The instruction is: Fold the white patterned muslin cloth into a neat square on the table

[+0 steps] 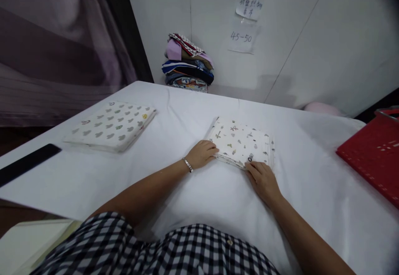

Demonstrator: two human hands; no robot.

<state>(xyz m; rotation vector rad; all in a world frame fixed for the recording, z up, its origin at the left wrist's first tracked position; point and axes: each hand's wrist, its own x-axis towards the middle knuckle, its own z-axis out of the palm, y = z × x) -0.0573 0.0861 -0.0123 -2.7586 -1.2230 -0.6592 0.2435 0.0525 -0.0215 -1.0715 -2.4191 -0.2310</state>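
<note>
A folded white cloth with small coloured prints (241, 142) lies on the white-covered table (187, 112) in front of me. My left hand (202, 153), with a bracelet on the wrist, has its fingers curled against the cloth's left near edge. My right hand (263, 178) rests at the cloth's near right corner, fingers gripping the edge of the folded layers. A second folded cloth with grey heart-like prints (112, 126) lies apart at the left of the table.
A stack of folded colourful fabrics (188, 65) stands against the white wall at the back. A red perforated basket (375, 152) sits at the right edge. A black flat strip (26, 163) lies at the left. Two paper notes (245, 23) hang on the wall.
</note>
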